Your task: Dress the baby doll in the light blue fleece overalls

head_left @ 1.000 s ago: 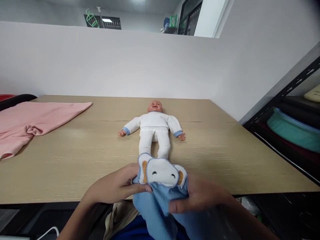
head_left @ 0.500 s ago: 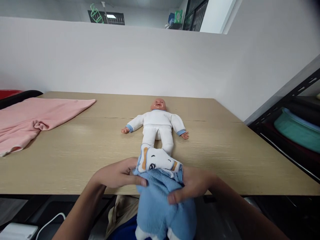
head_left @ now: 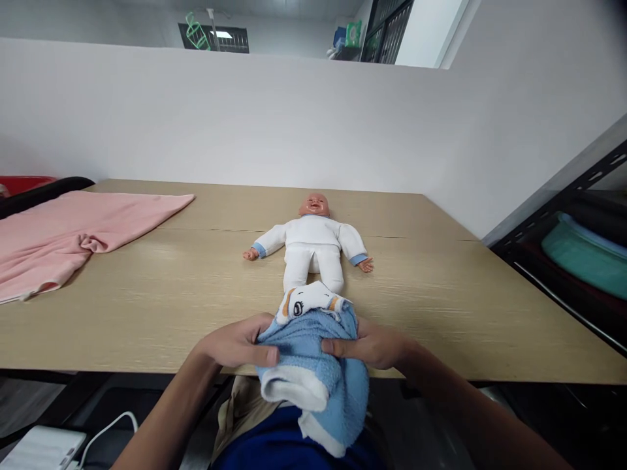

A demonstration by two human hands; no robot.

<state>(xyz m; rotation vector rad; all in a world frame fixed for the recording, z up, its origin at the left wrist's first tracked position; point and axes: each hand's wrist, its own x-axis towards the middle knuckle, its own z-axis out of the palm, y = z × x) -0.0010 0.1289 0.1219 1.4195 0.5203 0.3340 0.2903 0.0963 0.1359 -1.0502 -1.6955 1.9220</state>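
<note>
Bunching further up toward the doll's feet point(head_left: 313, 287), the soft, light blue fleece garment point(head_left: 313, 365) is yielding limply as the left hand point(head_left: 240, 343) and right hand point(head_left: 375, 346) are pinching its gathered opening closed-fingered.

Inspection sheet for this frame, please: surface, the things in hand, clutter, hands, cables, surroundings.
Surface: wooden table, a seam across it.
Things in hand: blue garment with a white animal face, bunched at the near edge; doll in white, on its back, feet towards the garment.
Clutter: pink cloth, far left.
Hands: left hand and right hand each grip a side of the garment.
Cables: white cable below the table, by a white device.
Surroundings: white wall; black shelf holding a teal tub.
</note>
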